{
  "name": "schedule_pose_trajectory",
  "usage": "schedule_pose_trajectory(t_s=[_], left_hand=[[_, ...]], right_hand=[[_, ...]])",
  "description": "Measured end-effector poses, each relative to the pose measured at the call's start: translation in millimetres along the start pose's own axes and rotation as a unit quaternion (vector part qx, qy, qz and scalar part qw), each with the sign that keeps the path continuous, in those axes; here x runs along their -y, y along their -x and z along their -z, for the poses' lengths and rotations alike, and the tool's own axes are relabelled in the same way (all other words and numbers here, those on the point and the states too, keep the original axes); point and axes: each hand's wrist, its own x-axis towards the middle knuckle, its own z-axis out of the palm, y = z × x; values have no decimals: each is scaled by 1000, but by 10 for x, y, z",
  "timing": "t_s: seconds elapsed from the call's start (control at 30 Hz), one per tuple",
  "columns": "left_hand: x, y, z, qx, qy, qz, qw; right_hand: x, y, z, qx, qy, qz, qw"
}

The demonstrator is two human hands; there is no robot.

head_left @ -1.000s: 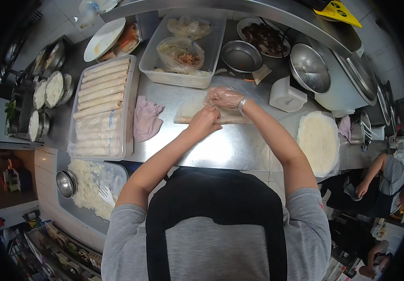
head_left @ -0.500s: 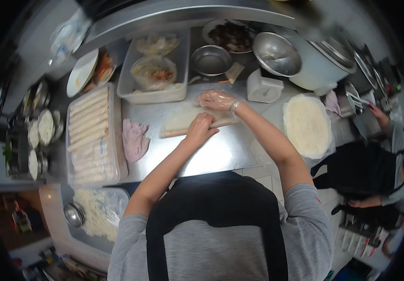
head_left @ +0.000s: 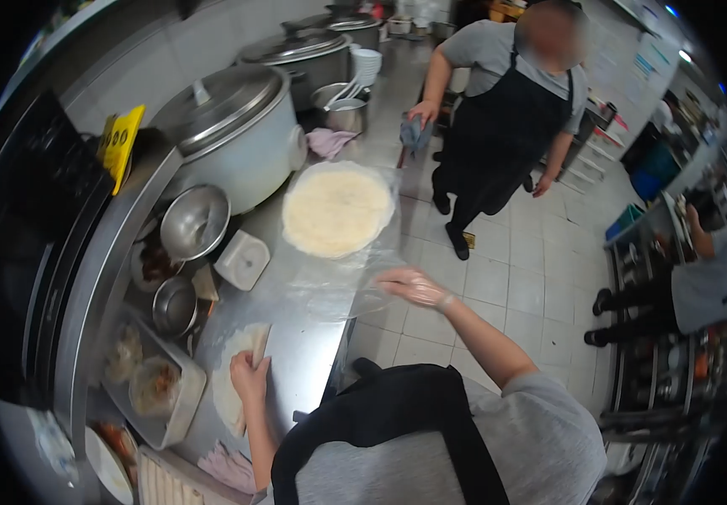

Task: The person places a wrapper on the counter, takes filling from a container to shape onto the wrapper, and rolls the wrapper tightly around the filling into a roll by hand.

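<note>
View's swung round to my right and, compared with a second ago, my hands have split up. Both were at the pale roll [head_left: 259, 343]; now just the bare left hand [head_left: 250, 379] is there, down at about 7 to 8 o'clock from the middle of my view. Fingers are curled over the roll, so I'd call that closed on it, with flat pale sheet [head_left: 227, 396] still spread along its 9 o'clock side on the counter [head_left: 300, 353]. The gloved right hand [head_left: 411, 286] is out at 4 o'clock now, past the counter edge, fingertips by the clear film [head_left: 325, 295]. Can't tell if I've pinched it or only touch it. Pale round [head_left: 338, 210] sits at 11 o'clock. My read: the roll's part-done and on pause, one hand minding it.
</note>
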Motion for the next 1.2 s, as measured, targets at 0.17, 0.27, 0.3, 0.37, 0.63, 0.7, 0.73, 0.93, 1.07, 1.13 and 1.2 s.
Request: schedule_pose_trajectory(t_s=[0.17,0.27,0.3,0.37,0.63,0.7,0.73,0.93,1.07,1.13,1.2], left_hand=[[39,-61,24,11,14,-18,1000],[-14,-55,61,36,30,6,999],[-17,-53,63,36,29,8,999],[-3,-54,52,34,29,0,999],[-5,4,95,27,53,-15,998],[-27,24,125,27,66,-17,997],[-31,31,146,23,66,-18,997],[118,-45,97,57,136,35,989],[-304,-151,172,-20,72,-60,995],[-665,-281,119,-4,90,-50,995],[-1026,-378,-19,6,135,-128,982]], right_hand=[[-39,1344,436,-139,105,-268,948],[86,1714,358,-165,63,-353,919],[136,1756,336,-164,31,-400,901],[139,1754,264,-149,55,-367,916],[416,1281,224,-98,71,-256,959],[544,1197,251,-74,68,-247,964],[572,1167,262,-76,68,-243,965],[330,1116,286,-81,77,-154,982],[422,1159,417,-117,8,-162,980],[442,1263,524,-142,2,-194,971],[293,1445,571,-158,-3,-182,971]])
